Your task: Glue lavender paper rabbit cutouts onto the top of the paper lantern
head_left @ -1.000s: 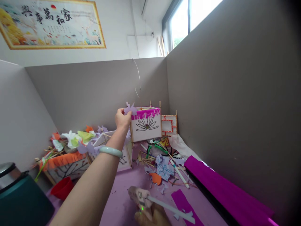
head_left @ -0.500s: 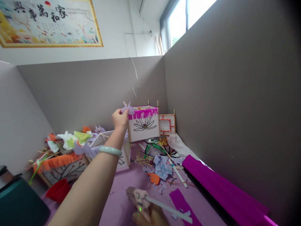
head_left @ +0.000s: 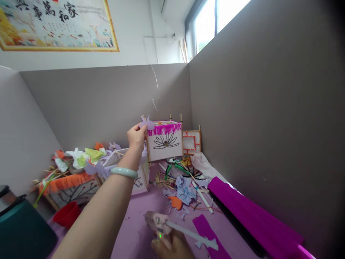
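Observation:
My left hand [head_left: 136,136] reaches far forward and pinches a pale purple paper cutout [head_left: 147,123] with pointed tips. The cutout is at the top left corner of a white paper lantern [head_left: 165,147] on a wooden stick frame. Magenta fringe and a black flower drawing decorate the lantern's front. Low in front, my right hand [head_left: 174,246] is wrapped round the handle of a pale pink hot glue gun [head_left: 159,225]. Its green light is lit, and a long glue stick [head_left: 192,235] sticks out of its back end.
Lanterns with paper flowers [head_left: 81,158] stand on the left, near a red cup [head_left: 67,214] and a dark green flask [head_left: 25,228]. Paper scraps [head_left: 185,190] and sticks litter the middle. Rolled magenta paper [head_left: 253,216] lies along the right partition [head_left: 258,115].
The view has shifted very slightly. My left hand still has the cutout at the lantern's corner, and the glue gun stays low in my right hand.

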A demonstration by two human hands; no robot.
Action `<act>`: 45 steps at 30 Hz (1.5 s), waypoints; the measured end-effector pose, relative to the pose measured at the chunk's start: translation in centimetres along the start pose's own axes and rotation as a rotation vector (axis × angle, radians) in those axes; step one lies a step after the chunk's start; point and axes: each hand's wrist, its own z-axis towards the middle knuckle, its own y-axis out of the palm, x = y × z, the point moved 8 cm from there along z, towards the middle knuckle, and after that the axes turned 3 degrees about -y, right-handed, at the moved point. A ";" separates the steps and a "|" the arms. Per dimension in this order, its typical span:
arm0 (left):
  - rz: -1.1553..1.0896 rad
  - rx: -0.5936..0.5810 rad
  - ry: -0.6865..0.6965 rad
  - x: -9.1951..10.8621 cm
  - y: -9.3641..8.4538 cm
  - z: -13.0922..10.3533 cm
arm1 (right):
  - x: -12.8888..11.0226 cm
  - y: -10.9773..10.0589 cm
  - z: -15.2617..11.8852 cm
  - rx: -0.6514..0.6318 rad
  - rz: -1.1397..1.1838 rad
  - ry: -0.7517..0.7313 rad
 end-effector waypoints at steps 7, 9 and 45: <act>0.177 0.061 0.081 1.1 -4.7 -3.4 | -0.1 0.9 0.0 -0.071 0.153 -0.030; 0.265 0.046 0.106 1.2 -7.3 -5.5 | -0.2 1.2 -0.2 -0.101 0.189 -0.049; -0.124 -0.398 -0.855 -10.8 -19.3 -26.5 | -3.3 0.5 -1.2 -0.070 0.338 -0.210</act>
